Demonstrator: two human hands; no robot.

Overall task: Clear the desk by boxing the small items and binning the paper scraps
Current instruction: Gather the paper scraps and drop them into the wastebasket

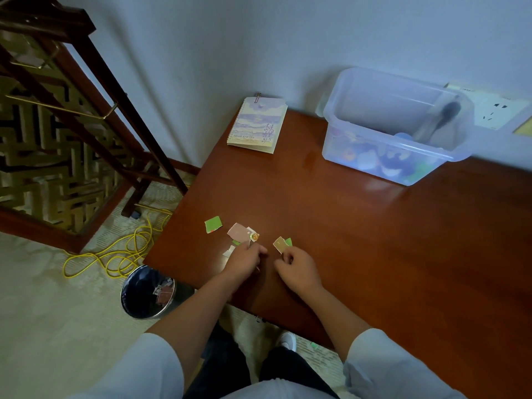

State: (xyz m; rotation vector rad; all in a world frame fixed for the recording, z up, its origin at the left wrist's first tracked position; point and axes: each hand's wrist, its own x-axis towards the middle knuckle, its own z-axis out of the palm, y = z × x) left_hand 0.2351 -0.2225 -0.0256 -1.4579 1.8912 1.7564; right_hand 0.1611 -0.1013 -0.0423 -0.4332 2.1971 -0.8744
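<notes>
Boxing looks done, with the clear plastic box point(385, 135) holding colourful items and the round metal bin point(138, 286) some scraps, yet a torn green paper scrap point(213, 224), pink paper scrap point(238, 232) and tan paper scrap point(279, 245) lie at or just beyond the curled fingers of the left hand point(244, 259) and right hand point(299, 269), and I cannot tell whether they grip anything.
</notes>
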